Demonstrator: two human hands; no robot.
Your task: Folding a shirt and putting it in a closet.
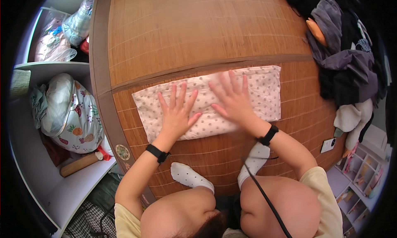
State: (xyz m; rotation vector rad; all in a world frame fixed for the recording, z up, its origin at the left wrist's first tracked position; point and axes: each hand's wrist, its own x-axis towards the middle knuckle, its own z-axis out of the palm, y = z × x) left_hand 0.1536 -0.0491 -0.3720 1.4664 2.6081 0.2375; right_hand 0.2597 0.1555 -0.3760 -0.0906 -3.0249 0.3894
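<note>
A folded pale pink cloth (264, 95) with small grey motifs lies as a long, slightly tilted rectangle before my feet. Flat on its left half rests my left hand (177, 111), fingers spread. My right hand (234, 98) is over the middle and right half, palm down with fingers apart and a little blurred; whether it presses or hovers I cannot tell. Neither hand grips the fabric. Beneath the cloth is a brown bamboo mat (211, 27), whose dark fabric seam runs just past the cloth's far edge.
At left, an open shelf unit (52, 64) holds bagged textiles (74, 114) and a wooden roller (79, 164). Dark clothes (344, 58) are heaped at right, near a phone (328, 145). A black cable (263, 191) crosses my right leg. My socked feet (190, 175) stand close to the cloth.
</note>
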